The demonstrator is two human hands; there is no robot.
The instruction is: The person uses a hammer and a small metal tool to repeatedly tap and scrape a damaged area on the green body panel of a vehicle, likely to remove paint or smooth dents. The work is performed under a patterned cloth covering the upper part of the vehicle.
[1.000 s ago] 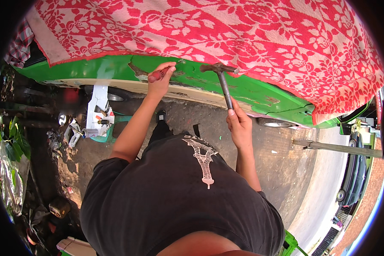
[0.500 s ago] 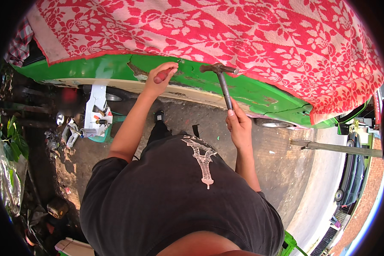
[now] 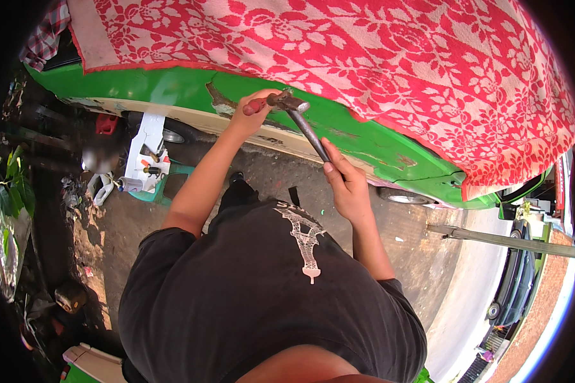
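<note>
My left hand [image 3: 252, 118] grips a tool by its red, rounded handle [image 3: 256, 106], held against the green car body panel [image 3: 185, 96]. Its tip is hidden by my fingers and the hammer, so I cannot tell its kind; it may be a screwdriver or a chisel. In my right hand [image 3: 348, 185], closed round the lower shaft, is a metal hammer [image 3: 308, 133]. The hammer's head lies at the end of the red handle; whether they touch, I cannot tell. Near my left hand the panel's paint is chipped and patchy.
A red and pink floral cloth [image 3: 326, 45] drapes over the car above the panel. To the left, a green stool [image 3: 163, 185] bears a white sheet and small tools. A wooden pole [image 3: 492, 236] juts in at right; a dark car [image 3: 514, 281] stands beyond.
The hammer has swung left, from beside my left hand to the end of the red handle. My right hand moved slightly left with it, and the view shifted a little.
</note>
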